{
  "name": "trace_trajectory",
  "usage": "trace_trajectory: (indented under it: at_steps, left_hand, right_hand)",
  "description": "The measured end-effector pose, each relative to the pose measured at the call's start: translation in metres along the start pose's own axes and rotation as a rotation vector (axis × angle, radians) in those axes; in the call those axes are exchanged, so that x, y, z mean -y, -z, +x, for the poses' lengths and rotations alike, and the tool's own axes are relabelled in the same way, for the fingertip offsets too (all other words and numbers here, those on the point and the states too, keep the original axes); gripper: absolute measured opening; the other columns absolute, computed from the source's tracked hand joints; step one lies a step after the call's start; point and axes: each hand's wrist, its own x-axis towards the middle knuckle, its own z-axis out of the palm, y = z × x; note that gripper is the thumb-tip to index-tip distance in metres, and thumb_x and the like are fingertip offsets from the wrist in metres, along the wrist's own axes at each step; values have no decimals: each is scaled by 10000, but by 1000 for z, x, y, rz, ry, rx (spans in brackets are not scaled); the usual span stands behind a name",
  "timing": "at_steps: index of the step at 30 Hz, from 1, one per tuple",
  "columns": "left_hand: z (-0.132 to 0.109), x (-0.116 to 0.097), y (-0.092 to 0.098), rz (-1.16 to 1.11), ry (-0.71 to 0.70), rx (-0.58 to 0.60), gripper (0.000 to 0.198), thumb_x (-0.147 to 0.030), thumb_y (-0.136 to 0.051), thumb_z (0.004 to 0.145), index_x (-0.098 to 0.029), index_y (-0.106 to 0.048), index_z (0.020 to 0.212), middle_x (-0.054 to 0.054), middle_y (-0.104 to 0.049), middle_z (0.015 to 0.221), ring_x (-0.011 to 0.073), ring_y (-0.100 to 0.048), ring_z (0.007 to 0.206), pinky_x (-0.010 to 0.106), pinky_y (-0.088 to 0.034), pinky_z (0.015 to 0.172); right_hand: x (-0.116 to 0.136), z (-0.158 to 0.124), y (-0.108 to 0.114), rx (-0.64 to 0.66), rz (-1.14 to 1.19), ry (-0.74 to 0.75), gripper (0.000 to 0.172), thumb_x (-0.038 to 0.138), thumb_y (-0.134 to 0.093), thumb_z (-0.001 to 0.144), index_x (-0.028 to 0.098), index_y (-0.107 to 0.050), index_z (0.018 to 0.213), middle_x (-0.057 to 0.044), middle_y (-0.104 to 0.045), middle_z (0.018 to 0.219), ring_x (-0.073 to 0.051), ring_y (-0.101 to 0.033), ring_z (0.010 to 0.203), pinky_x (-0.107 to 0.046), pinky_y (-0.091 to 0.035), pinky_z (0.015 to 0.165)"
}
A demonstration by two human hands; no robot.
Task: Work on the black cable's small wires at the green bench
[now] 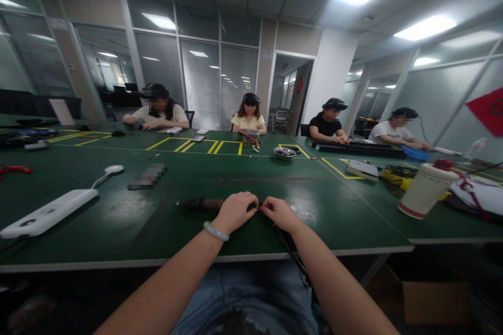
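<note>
A dark, tube-shaped electric screwdriver point(202, 204) lies on the green table in front of me, its narrow metal tip pointing left. My left hand point(238, 208) is closed around its rear end. Close against those fingers, my right hand point(280, 213) pinches the end of a black cable point(288, 243), which runs down over the table edge towards my lap. The fingertips of both hands nearly meet, and they hide most of the joint between cable and tool.
A white power strip point(51, 212) and a blurred flat object point(147, 177) lie to the left. A metal bowl point(285, 154) stands ahead, a white cup point(426, 191) to the right. Several people sit across the green table point(334, 214). A cardboard box point(436, 301) is below right.
</note>
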Motion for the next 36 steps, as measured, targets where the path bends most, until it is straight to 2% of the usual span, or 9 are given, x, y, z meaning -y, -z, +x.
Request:
trace_trajectory:
  at_steps: [7,14,24,31,36]
  left_hand:
    - [0,-1,0,-12,0,5,169,-352,-537,888,-229,-633,954,36,-628,961,180,-572,917,308,-414,831]
    - [0,0,-1,-7,1,-17,126,-323,-554,876,-243,-620,948,17,-627,941,179,-570,891,303,-413,796]
    - [0,-1,-1,-15,1,-19,155,-338,-507,901,-232,-612,944,28,-627,936,180,-566,886,307,-400,792]
    - [0,-1,0,2,10,-5,140,-320,-562,864,-230,-611,959,24,-627,950,182,-567,893,306,-406,798]
    - [0,-1,-1,1,9,-16,157,-340,-532,887,-224,-604,964,29,-632,944,185,-570,895,312,-404,801]
  right_hand:
    - [0,0,1,17,7,7,147,319,-571,848,192,-632,805,18,-620,699,-111,-518,619,-214,-344,557]
    - [0,0,0,7,-8,12,144,319,-574,848,197,-635,800,18,-622,697,-111,-518,618,-219,-347,565]
    - [-2,1,-1,10,3,15,150,332,-572,850,200,-630,807,17,-628,706,-113,-527,618,-220,-351,565]
    - [-2,0,-1,17,-16,21,153,328,-566,855,198,-634,813,15,-631,719,-111,-532,638,-219,-355,578]
    - [-3,1,-1,16,-34,8,150,327,-564,856,198,-630,815,17,-626,718,-111,-528,635,-218,-344,565]
